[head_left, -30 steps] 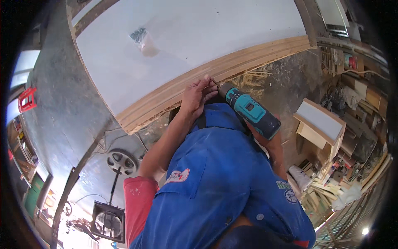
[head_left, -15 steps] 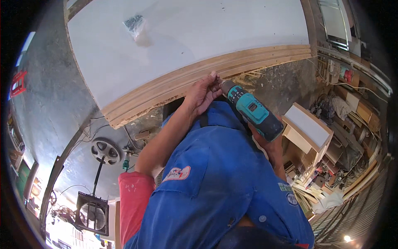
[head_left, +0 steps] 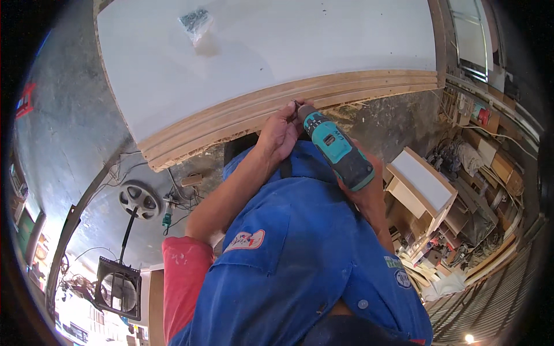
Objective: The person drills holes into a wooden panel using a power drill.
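In my right hand point(head_left: 369, 187) is a teal and black cordless drill point(head_left: 334, 144), gripped at its handle. Its chuck points away from me, up and to the left, at the wooden edge strip point(head_left: 248, 115) of a large white panel point(head_left: 265, 43). My left hand point(head_left: 280, 130) is at the same edge, fingers pinched together right beside the drill's tip. Something small and dark shows at the fingertips, too small to name. A clear plastic bag of small dark pieces point(head_left: 197, 26) lies on the panel, toward the far left.
A white-topped wooden box point(head_left: 424, 181) stands at the right, beside a heap of wood offcuts point(head_left: 490, 173). On the floor at left are a wheel-shaped base point(head_left: 139, 200), a fan point(head_left: 119, 288), cables and a green-ended power tool point(head_left: 167, 213).
The drill has shifted left, and its chuck is now closer to the fingertips of my left hand. The whole view has moved slightly; the plastic bag stays on the panel.
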### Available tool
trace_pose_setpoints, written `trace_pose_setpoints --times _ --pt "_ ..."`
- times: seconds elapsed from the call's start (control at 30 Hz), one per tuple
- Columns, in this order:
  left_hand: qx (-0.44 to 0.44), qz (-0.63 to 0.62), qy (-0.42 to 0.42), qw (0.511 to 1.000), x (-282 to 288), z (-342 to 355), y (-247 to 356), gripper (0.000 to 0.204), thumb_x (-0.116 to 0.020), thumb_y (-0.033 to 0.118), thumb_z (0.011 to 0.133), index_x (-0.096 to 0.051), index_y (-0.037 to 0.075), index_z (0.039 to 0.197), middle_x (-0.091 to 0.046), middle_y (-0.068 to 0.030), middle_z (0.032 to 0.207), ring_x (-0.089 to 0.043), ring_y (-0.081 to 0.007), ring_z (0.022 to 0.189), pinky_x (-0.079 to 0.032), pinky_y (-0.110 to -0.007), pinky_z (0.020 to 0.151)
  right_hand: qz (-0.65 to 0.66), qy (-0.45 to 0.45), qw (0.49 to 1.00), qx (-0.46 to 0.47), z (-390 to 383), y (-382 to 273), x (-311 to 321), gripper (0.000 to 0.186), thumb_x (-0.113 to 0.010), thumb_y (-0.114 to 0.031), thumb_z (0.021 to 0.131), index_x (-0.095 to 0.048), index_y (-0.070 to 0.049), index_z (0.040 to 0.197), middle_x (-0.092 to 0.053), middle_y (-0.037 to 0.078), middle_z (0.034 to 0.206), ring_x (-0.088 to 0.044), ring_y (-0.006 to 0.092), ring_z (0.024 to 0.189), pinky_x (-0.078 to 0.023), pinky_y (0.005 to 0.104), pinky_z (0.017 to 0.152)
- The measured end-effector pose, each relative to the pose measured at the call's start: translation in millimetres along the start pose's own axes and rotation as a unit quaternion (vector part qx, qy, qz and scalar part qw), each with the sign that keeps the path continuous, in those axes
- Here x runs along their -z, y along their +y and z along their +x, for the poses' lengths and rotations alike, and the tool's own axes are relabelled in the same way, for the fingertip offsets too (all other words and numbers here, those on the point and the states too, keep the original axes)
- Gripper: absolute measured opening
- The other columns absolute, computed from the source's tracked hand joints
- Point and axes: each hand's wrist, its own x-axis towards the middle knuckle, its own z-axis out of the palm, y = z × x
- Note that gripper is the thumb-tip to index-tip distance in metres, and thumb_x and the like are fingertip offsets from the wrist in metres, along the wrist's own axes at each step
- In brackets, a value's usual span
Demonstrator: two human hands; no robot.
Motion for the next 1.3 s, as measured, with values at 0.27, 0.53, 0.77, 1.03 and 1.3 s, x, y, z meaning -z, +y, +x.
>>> trace_pose_setpoints --times 0.27,0.53,0.77,1.03,1.3 --pt "-0.007 -0.001 0.026 1.0 -8.4 -4.0 -1.1 0.035 -0.04 0.026 0.113 -0.055 -0.001 0.131 -0.063 -0.0166 0.133 -0.061 -0.0279 0.122 -0.049 -0.044 0.11 -0.036 0.002 0.999 0.038 4.5 -6.5 3.7 0.055 -0.08 -0.022 0.084 -0.066 -0.012 0.136 -0.076 0.02 0.101 -0.076 0.0364 0.093 -0.058 0.0406 0.077" --pt "0.001 0.009 0.017 1.0 -6.9 -5.2 2.0 0.035 -0.041 0.025 0.112 -0.056 0.001 0.132 -0.063 -0.0171 0.133 -0.06 -0.0259 0.123 -0.048 -0.043 0.109 -0.029 -0.03 0.999 -0.033 9.3 -22.7 8.5 0.045 -0.08 -0.011 0.084 -0.067 -0.001 0.125 -0.077 0.016 0.105 -0.075 0.0229 0.098 -0.057 0.0351 0.086" --pt "-0.001 0.316 0.006 0.949 -8.1 -34.5 21.4 0.026 -0.054 0.026 0.104 -0.069 0.006 0.1 -0.07 -0.0066 0.086 -0.068 -0.0219 0.075 -0.056 -0.039 0.07 -0.036 0.003 0.997 -0.066 4.2 15.5 8.5 0.057 -0.09 -0.028 0.073 -0.065 0.0 0.115 -0.073 0.018 0.101 -0.074 0.0324 0.095 -0.057 0.0403 0.083" --pt "-0.483 0.703 0.168 0.493 -13.0 -45.6 63.4 0.048 -0.077 0.02 0.084 -0.063 0.009 0.128 -0.059 -0.0175 0.138 -0.052 -0.0393 0.132 -0.04 -0.056 0.11 -0.104 -0.021 0.989 -0.1 14.8 -3.7 18.9 0.069 -0.091 -0.026 0.068 -0.063 0.003 0.124 -0.07 0.021 0.11 -0.071 0.032 0.104 -0.056 0.0416 0.091" --pt "-0.383 0.746 0.213 0.501 7.6 -31.9 69.3 0.112 -0.085 0.023 0.073 -0.023 0.021 0.166 -0.004 -0.0183 0.174 0.006 -0.0486 0.158 -0.003 -0.076 0.118 -0.099 -0.06 0.984 -0.135 33.3 -40.3 26.6 0.074 -0.091 -0.022 0.066 -0.064 0.001 0.131 -0.071 0.021 0.117 -0.07 0.0312 0.111 -0.053 0.041 0.099"
